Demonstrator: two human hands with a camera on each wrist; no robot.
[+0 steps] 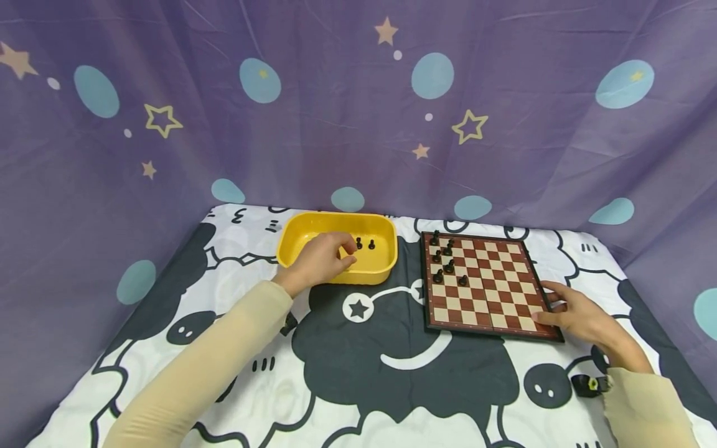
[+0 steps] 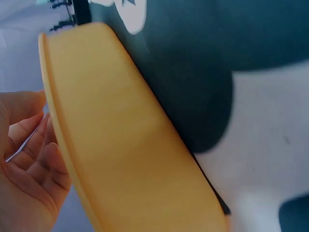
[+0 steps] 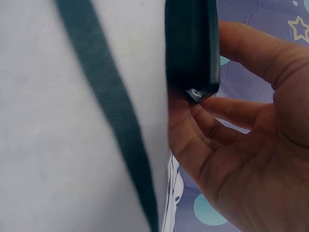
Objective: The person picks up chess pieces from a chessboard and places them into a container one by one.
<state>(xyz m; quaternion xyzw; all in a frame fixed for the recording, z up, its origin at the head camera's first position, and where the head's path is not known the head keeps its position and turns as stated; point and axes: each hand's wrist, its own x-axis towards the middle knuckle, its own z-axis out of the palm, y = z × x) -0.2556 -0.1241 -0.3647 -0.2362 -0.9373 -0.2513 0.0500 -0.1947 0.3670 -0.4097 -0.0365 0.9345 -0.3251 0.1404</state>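
Observation:
My left hand (image 1: 319,258) reaches over the yellow basin (image 1: 366,275), its thumb and index fingertips apart with nothing visible between them. Just past those fingertips, small black chess pieces (image 1: 371,245) stand inside the basin. In the left wrist view, the basin's side wall (image 2: 120,140) hides part of the fingers. My right hand (image 1: 579,314) grips the chessboard (image 1: 506,283) by its near right corner, thumb on top and other fingers around the dark edge (image 3: 192,48). Several black chess pieces (image 1: 449,267) stand along the board's left side.
A white cloth with dark sheep drawings (image 1: 403,386) covers the table. Behind it hangs a purple curtain (image 1: 347,124) with stars and ovals. Between basin and board runs a narrow strip of cloth. A black strap with a buckle (image 1: 588,386) is by the right wrist.

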